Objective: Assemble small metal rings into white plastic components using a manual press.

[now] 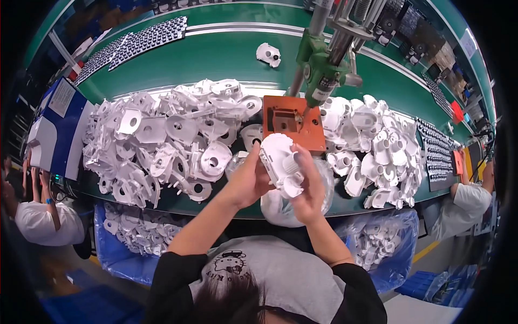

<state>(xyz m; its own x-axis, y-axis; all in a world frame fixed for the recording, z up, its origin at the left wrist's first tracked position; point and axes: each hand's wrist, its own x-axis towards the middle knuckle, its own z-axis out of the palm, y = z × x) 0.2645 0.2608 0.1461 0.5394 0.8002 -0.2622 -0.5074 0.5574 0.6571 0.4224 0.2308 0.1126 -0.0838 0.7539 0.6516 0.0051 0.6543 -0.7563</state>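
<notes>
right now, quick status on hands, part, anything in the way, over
Left hand and right hand: both grips on white plastic part. Part raised nearside of orange fixture. Green press head above fixture; white-part piles both sides.

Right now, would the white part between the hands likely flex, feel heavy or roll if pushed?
The white part is likely stiff, showing no sag between the left hand and right hand. It is probably light for its size, given its thin-looking edges. Its irregular outline suggests it would rock or slide rather than roll.
</notes>
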